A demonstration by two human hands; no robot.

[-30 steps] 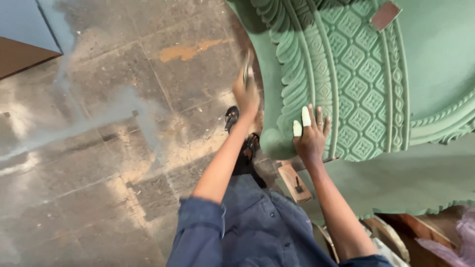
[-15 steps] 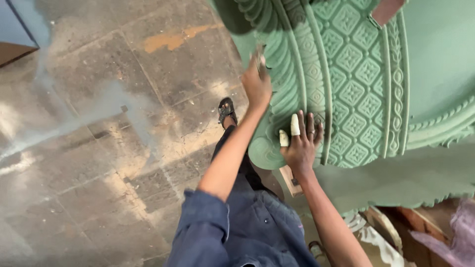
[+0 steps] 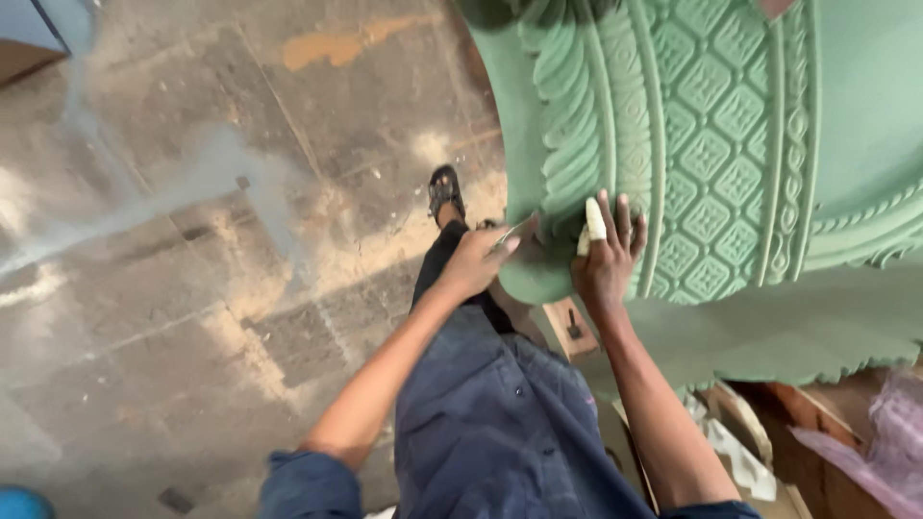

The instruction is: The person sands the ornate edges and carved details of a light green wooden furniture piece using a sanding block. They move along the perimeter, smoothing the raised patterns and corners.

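A large green carved piece [image 3: 711, 144] with leaf rows, diamond lattice and beaded bands fills the upper right. My left hand [image 3: 473, 261] is shut on a small thin tool [image 3: 512, 234], whose tip touches the carved piece's rounded lower-left edge. My right hand [image 3: 604, 264] lies flat on the leaf carving just to the right, fingers spread. Two of its fingers are wrapped in white tape. The two hands are close together.
Stained concrete floor [image 3: 192, 240] lies to the left. My sandalled foot [image 3: 443, 190] stands by the piece's edge. A wooden block [image 3: 567, 327] sits under the carving. Wood scraps and paper [image 3: 740, 452] and pink plastic [image 3: 885, 432] lie at the lower right.
My left hand has slid down the carved edge from higher up to a spot beside my right hand. The right hand has stayed flat on the carving.
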